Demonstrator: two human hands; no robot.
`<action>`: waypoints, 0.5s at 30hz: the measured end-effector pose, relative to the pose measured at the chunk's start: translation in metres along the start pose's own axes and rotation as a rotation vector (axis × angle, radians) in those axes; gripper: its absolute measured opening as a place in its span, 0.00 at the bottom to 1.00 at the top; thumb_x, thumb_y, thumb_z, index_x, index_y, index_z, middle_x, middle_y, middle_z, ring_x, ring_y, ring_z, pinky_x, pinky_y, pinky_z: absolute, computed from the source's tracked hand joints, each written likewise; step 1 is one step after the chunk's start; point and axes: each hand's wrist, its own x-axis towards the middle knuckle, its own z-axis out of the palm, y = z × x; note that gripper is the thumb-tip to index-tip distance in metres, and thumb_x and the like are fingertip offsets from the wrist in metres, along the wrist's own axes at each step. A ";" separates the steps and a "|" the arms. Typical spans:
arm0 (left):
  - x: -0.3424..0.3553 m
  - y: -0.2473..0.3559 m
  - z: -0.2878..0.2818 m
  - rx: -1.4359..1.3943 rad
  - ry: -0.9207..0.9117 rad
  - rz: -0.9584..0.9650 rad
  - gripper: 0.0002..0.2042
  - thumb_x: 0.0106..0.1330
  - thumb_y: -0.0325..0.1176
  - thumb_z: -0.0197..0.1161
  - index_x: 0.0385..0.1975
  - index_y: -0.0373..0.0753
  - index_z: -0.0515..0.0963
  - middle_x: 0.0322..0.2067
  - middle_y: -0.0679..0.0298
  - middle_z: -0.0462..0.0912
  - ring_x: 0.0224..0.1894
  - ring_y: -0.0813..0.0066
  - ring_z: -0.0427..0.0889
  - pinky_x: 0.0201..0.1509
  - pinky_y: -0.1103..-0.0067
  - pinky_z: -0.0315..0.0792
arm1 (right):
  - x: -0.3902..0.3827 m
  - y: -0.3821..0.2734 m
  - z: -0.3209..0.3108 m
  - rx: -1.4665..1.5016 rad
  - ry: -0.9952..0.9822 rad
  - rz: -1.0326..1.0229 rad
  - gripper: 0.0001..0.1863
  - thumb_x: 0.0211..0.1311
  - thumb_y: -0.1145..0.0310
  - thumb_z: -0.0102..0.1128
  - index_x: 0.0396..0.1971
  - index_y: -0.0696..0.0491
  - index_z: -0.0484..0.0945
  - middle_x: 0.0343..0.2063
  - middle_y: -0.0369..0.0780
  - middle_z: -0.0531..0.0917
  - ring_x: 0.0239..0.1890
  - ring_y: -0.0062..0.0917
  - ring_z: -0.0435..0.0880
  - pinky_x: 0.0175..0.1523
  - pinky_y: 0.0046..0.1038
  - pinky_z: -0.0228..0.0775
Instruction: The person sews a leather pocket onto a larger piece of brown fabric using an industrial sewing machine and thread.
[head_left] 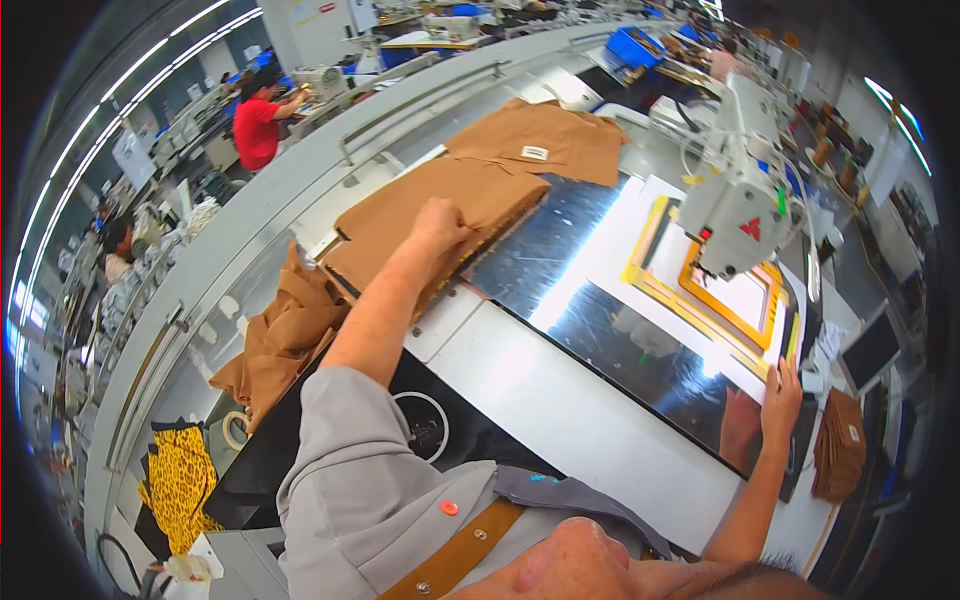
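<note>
My left hand (440, 226) reaches over a stack of brown fabric pieces (395, 215) left of the metal plate. Its fingers are curled closed at the top piece's edge and seem to pinch the cloth. My right hand (782, 398) lies at the near right corner of a white and yellow sewing template (690, 335). Its fingers are stretched out and touch the template's edge. On the template, an orange frame (735, 300) sits under the head of a white sewing machine (735, 210). More brown fabric (545, 140) with a white label lies beyond the stack.
Crumpled brown cloth (285, 335) lies at the left, near leopard-print fabric (182, 485) and a tape roll (235, 430). A shiny metal plate (540, 245) spans the table's middle. Brown labelled pieces (840, 445) are stacked at far right. A person in red (257, 130) works beyond the rail.
</note>
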 end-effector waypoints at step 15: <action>-0.014 0.058 -0.010 -0.999 0.139 -0.320 0.10 0.58 0.34 0.75 0.33 0.35 0.88 0.31 0.61 0.90 0.32 0.75 0.86 0.39 0.77 0.80 | -0.076 -0.098 -0.014 0.424 -0.121 -0.296 0.24 0.78 0.58 0.54 0.59 0.63 0.79 0.65 0.51 0.76 0.59 0.42 0.81 0.65 0.37 0.71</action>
